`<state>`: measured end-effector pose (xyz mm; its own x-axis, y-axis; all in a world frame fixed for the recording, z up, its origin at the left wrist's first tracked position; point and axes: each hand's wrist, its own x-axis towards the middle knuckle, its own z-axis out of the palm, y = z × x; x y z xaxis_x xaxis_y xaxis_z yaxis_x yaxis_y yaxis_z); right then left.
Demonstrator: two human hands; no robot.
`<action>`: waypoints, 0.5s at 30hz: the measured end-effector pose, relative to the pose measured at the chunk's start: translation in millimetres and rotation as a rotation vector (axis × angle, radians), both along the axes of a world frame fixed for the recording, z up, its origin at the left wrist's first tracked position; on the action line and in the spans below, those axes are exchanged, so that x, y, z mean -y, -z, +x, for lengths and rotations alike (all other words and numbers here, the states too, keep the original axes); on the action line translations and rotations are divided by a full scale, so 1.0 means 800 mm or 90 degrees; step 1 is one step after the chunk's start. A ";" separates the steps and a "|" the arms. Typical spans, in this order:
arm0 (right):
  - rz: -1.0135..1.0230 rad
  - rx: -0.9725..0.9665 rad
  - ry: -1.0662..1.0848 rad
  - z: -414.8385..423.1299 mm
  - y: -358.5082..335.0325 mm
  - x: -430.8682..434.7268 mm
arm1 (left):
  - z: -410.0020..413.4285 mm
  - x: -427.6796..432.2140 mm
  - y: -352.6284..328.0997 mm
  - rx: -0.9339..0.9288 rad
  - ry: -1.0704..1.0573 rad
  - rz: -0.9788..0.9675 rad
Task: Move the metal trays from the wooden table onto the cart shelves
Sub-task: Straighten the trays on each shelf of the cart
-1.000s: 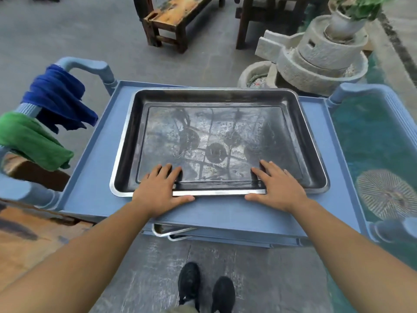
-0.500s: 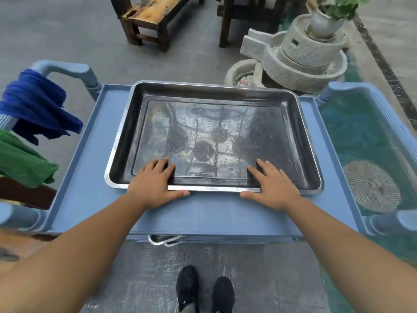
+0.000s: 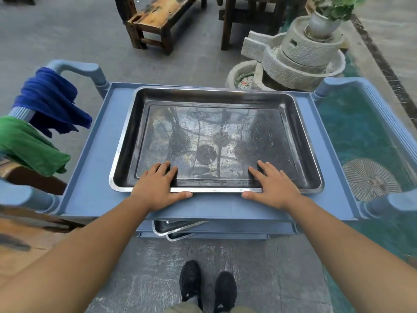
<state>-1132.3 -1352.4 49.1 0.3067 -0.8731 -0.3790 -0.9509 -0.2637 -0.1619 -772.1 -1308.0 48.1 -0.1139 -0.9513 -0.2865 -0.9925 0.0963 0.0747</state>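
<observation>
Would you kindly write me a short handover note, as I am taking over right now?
Left hand: open, fingers flat over the near rim of the metal tray, thumb outside it.
Right hand: the same, further right.
The tray lies flat on the cart's top shelf; corners of two more trays stick out below it.
Done: at least three trays on the cart.
Left: let go, then check the wooden table; only its corner shows.

Soft even daylight, faint shadows, dull reflections in the metal tray [image 3: 225,123] — edges bowed, lower-left blurred.
</observation>
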 end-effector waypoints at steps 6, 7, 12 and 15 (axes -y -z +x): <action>0.000 0.005 -0.001 -0.002 -0.001 -0.035 | -0.002 -0.034 0.000 -0.001 -0.004 0.005; -0.001 0.006 0.000 -0.002 -0.002 -0.041 | -0.002 -0.040 0.000 -0.001 -0.004 0.004; 0.001 0.004 -0.002 -0.004 -0.004 -0.065 | -0.005 -0.065 -0.002 0.008 0.004 -0.002; 0.001 0.002 0.002 -0.003 -0.003 -0.080 | -0.004 -0.075 -0.001 0.015 0.017 0.003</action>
<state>-1135.1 -1288.3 51.2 0.3052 -0.8733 -0.3797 -0.9512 -0.2603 -0.1658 -775.0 -1247.7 48.9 -0.1324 -0.9465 -0.2944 -0.9911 0.1225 0.0521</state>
